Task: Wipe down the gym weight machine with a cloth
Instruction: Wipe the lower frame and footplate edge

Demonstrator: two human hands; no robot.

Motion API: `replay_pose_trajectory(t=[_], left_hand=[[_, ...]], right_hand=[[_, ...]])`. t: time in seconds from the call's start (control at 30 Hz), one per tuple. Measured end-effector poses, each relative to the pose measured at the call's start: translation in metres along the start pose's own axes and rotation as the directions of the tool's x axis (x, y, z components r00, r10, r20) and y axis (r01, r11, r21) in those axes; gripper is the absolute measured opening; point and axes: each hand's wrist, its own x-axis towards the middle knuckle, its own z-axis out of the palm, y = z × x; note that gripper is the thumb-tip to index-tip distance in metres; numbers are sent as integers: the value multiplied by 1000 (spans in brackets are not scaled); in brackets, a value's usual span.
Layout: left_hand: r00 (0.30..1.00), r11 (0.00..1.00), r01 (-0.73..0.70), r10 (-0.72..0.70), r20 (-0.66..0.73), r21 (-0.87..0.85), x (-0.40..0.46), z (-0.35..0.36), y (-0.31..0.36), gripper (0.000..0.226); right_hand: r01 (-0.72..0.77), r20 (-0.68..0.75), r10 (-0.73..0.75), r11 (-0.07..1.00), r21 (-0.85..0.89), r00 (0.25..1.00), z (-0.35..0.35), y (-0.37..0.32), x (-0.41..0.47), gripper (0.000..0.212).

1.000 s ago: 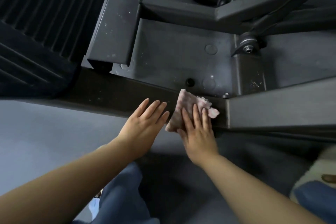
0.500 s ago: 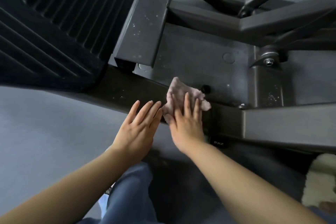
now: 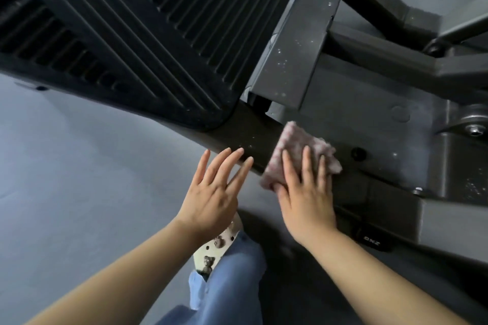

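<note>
On the grey gym floor (image 3: 66,179), right hand (image 3: 306,192) is pressing the pink checked cloth (image 3: 295,145) flat-fingered on the dark steel frame beam (image 3: 390,192) running left-right, left hand (image 3: 214,190) hovering released beside it.

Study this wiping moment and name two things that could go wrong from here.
The crumpled pink cloth is only pressed flat by the right hand, not gripped, so it might slip off the dark metal frame beam. White dust specks on the grey upright post lie beyond the cloth and could get missed. The left hand hovers idle.
</note>
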Motion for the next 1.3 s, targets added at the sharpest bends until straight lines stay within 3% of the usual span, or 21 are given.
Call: replay_pose_trajectory(t=[0.07,0.17,0.3,0.37,0.43,0.5,0.57,0.67,0.7,0.73,0.8,0.93,1.17,1.3], left_hand=[[995,995,82,-84,-49,-48,-6,1,-6,75],[958,960,255,-268,-106,-118,-14,1,-11,77],[915,907,341,-381,-132,-248,-20,0,-1,58],[908,865,356,-409,-87,-353,-21,4,7,47],[908,801,394,-414,59,-451,-21,7,14,42],[830,573,551,-451,328,-607,-17,3,20,46],[713,190,666,-448,540,-722,-8,-6,28,50],[598,-416,520,-446,666,-746,15,-18,30,35],[551,-560,457,-431,715,-691,22,-21,26,28],[511,-641,417,-421,749,-645,26,-23,22,24],[458,-674,388,-450,766,-628,31,-23,14,30],[410,-579,352,-611,677,-736,35,-26,-8,34],[470,-547,272,-642,605,-792,41,-23,-13,39],[501,-519,314,-621,604,-795,42,-19,-2,36]], right_hand=[[128,-41,-127,992,14,991,-9,-40,18,64],[200,-77,-196,979,43,978,-16,-76,33,55],[277,-107,-276,961,-8,955,-14,-54,15,71],[278,-104,-284,958,-61,953,-14,-40,0,72],[259,-105,-268,962,-90,958,-14,-37,-6,70],[265,-117,-276,959,-102,954,-16,-45,-3,69],[297,-135,-308,950,-97,942,-17,-56,4,66],[340,-169,-347,938,-71,922,-17,-73,14,69],[348,-179,-356,934,-77,917,-17,-77,16,72],[352,-189,-365,931,-100,912,-17,-79,17,75],[359,-218,-387,920,-160,896,-17,-83,16,77],[387,-201,-422,902,-191,884,-15,-90,16,101],[425,-202,-486,860,-281,850,-10,-76,22,98],[431,-196,-498,850,-303,845,-12,-58,20,94]])
